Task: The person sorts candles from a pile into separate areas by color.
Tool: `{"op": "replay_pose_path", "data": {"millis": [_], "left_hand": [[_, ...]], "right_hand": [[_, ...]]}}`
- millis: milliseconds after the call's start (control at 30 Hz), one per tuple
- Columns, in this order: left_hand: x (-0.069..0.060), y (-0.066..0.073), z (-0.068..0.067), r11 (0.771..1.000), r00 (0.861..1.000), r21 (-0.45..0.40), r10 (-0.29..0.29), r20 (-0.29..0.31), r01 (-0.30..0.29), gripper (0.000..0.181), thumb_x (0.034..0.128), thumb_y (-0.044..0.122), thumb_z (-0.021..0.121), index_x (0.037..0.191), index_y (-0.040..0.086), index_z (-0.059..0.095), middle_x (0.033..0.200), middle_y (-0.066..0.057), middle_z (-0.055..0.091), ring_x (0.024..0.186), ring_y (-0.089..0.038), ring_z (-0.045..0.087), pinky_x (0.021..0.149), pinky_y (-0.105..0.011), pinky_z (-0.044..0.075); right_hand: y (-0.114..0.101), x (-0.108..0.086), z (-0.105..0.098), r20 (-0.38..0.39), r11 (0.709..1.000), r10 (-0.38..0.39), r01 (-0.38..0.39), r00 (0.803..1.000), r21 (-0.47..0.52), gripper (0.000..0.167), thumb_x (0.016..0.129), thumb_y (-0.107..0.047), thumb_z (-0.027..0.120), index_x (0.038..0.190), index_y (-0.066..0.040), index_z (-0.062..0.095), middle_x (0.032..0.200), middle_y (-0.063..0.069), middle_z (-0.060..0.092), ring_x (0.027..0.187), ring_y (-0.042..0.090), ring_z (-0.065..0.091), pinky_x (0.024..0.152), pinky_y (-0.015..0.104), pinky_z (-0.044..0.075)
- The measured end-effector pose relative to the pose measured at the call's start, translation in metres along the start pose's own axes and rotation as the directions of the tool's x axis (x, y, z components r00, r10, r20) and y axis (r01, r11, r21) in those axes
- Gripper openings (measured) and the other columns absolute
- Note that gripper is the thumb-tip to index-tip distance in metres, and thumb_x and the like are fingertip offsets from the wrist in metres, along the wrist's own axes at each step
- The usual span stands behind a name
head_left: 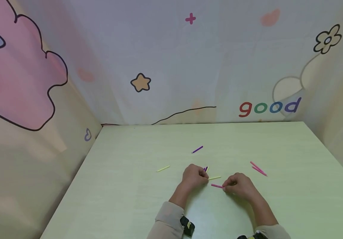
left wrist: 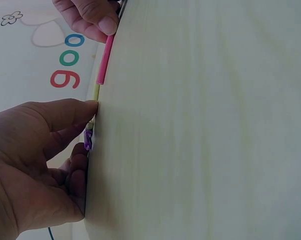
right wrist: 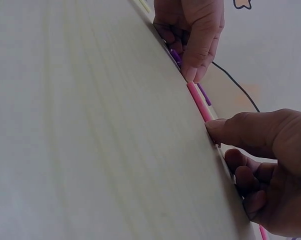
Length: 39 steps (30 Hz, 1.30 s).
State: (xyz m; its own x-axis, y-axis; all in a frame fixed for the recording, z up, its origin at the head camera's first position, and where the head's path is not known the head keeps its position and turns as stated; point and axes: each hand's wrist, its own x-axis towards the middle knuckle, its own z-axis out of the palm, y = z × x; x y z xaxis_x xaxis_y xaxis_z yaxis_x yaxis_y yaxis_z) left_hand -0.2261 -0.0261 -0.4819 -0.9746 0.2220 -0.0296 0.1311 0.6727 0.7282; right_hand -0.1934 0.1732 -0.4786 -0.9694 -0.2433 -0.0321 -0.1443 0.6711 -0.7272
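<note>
Near the middle of the table my left hand pinches the near end of a short yellow stick between thumb and fingertips. My right hand pinches the right end of a short pink stick on the table side nearer me; its free end points left toward the yellow stick. In the left wrist view the pink stick shows partly in front of the yellow one. Short purple pieces and another yellow stick lie just beyond my left fingers, which partly hide them.
A yellow stick lies to the left, and a purple stick farther back. Two pink sticks lie together at the right. Behind the pale table stands a printed cloth wall, with further panels on both sides.
</note>
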Motion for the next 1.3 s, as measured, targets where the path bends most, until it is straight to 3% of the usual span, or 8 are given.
{"op": "replay_pose_path", "data": {"millis": [367, 567, 767, 967, 1300], "left_hand": [[-0.001, -0.004, 0.003, 0.996, 0.998, 0.055, 0.065, -0.017, -0.064, 0.007, 0.0765, 0.007, 0.072, 0.072, 0.011, 0.069, 0.065, 0.009, 0.054, 0.063, -0.006, 0.045, 0.06, -0.021, 0.039], [-0.005, 0.003, -0.001, 0.986, 0.991, 0.132, 0.115, -0.065, -0.106, 0.005, 0.0797, 0.008, 0.069, 0.077, 0.011, 0.066, 0.071, 0.006, 0.049, 0.067, -0.008, 0.044, 0.061, -0.022, 0.039], [-0.008, 0.014, -0.008, 0.976, 0.981, 0.174, 0.153, -0.117, -0.131, 0.004, 0.0824, 0.012, 0.068, 0.081, 0.01, 0.064, 0.074, 0.006, 0.05, 0.068, -0.008, 0.046, 0.061, -0.023, 0.04], [-0.009, 0.018, -0.011, 0.98, 0.984, 0.156, 0.14, -0.107, -0.122, 0.004, 0.0832, 0.012, 0.067, 0.081, 0.013, 0.064, 0.074, 0.008, 0.052, 0.067, -0.007, 0.047, 0.06, -0.023, 0.04], [-0.021, 0.017, -0.02, 0.981, 0.976, 0.084, 0.184, -0.117, -0.175, 0.004, 0.0837, 0.011, 0.067, 0.083, 0.013, 0.064, 0.077, 0.01, 0.061, 0.068, -0.004, 0.055, 0.062, -0.022, 0.044]], "right_hand": [[0.005, -0.001, 0.005, -0.01, 1.0, -0.02, 0.021, 1.0, 0.024, 0.006, 0.072, -0.003, 0.074, 0.075, -0.008, 0.071, 0.073, -0.001, 0.054, 0.074, 0.016, 0.046, 0.068, 0.034, 0.038], [0.005, -0.001, 0.004, -0.016, 0.999, -0.041, 0.041, 0.999, 0.013, 0.005, 0.072, -0.004, 0.074, 0.075, -0.007, 0.071, 0.072, -0.002, 0.055, 0.073, 0.016, 0.046, 0.068, 0.034, 0.039], [0.004, 0.002, 0.001, -0.019, 1.0, -0.011, 0.011, 1.0, 0.0, 0.004, 0.074, -0.006, 0.073, 0.074, -0.008, 0.07, 0.073, -0.003, 0.056, 0.075, 0.015, 0.047, 0.07, 0.034, 0.039], [0.003, 0.002, -0.001, -0.015, 1.0, -0.012, 0.012, 1.0, -0.006, 0.004, 0.074, -0.007, 0.073, 0.075, -0.009, 0.07, 0.074, -0.003, 0.056, 0.075, 0.015, 0.047, 0.069, 0.034, 0.039], [0.004, 0.003, -0.002, -0.005, 1.0, -0.019, 0.019, 1.0, -0.011, 0.004, 0.075, -0.007, 0.073, 0.076, -0.009, 0.071, 0.074, -0.003, 0.058, 0.075, 0.015, 0.047, 0.07, 0.034, 0.039]]}}
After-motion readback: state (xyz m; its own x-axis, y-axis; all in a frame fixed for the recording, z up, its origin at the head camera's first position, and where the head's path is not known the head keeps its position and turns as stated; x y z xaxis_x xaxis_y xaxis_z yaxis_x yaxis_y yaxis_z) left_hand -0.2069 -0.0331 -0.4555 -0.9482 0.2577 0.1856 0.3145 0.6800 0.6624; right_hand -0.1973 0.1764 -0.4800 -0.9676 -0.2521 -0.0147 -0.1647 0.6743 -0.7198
